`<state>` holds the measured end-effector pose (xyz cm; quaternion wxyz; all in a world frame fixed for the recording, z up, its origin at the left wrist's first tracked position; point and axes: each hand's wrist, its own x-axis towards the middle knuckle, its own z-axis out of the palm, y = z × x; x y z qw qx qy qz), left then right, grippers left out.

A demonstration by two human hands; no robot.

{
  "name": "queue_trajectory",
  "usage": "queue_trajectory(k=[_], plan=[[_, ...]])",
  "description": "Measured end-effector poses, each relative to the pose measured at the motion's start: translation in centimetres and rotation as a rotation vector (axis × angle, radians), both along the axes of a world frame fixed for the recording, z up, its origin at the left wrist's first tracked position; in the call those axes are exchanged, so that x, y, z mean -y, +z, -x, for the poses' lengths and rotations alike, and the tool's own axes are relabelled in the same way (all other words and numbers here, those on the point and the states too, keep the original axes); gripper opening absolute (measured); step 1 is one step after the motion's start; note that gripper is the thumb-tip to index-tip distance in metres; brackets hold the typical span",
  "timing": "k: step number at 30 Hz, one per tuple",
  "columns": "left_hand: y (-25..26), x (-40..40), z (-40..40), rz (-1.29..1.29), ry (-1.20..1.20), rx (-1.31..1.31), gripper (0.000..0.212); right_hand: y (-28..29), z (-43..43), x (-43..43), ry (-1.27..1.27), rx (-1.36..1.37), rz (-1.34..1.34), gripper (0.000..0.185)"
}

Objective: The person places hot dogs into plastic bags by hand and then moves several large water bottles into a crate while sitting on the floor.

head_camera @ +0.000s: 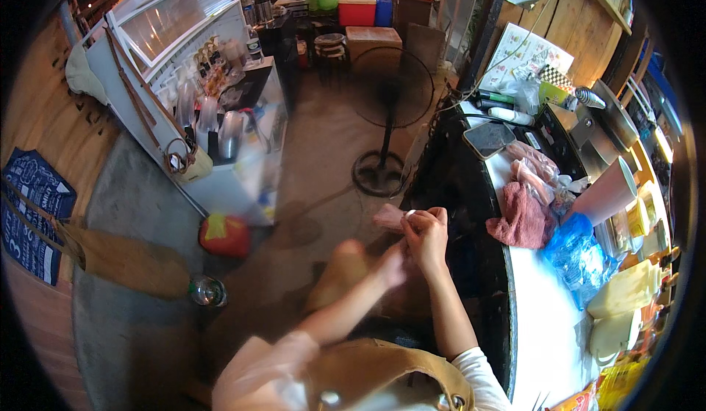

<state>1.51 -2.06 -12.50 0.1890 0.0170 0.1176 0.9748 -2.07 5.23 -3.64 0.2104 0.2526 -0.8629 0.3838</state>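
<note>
In front of my body both hands meet over a small pink plastic bag (pixel 388 217). My right hand (pixel 429 233) pinches at its gathered neck, beside a small white bit (pixel 409 214) that is too small to name. My left hand (pixel 395 263) is blurred and lies just below, partly covered by the right; its fingers seem to hold the bag's lower end. What the bag contains cannot be seen. To the right, on the white counter (pixel 543 323), lie more pink plastic bags (pixel 532 163), a dusty-red cloth (pixel 519 218) and a crumpled blue plastic bag (pixel 582 259).
A phone (pixel 488 139) rests at the counter edge near a tapered pink container (pixel 605 190). A pedestal fan (pixel 383 174) stands on the floor ahead. At left are a display freezer (pixel 231 190), a red round object (pixel 225 237) and a hanging brown apron (pixel 129 259).
</note>
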Motion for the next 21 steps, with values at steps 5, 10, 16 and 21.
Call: queue_trajectory(k=[5, 10, 16, 21], plan=[[8.1, 2.3, -0.3, 2.124, 0.196, -0.418, 0.027, -1.5, 0.4, -1.0, -0.068, -0.057, 0.017, 0.009], [4.0, 5.0, 1.0, 1.589, 0.124, -0.469, 0.025, -3.4, 0.4, -2.1, 0.190, 0.586, 0.527, 0.010], [4.8, 7.6, 1.8, 1.251, -0.041, -0.216, 0.026, -4.0, -0.3, -3.1, 0.437, 0.755, 0.614, 0.011], [9.3, 7.2, 0.5, 1.603, -0.105, -0.255, 0.024, -3.5, -0.5, -3.9, 0.568, 0.582, 0.175, 0.017]])
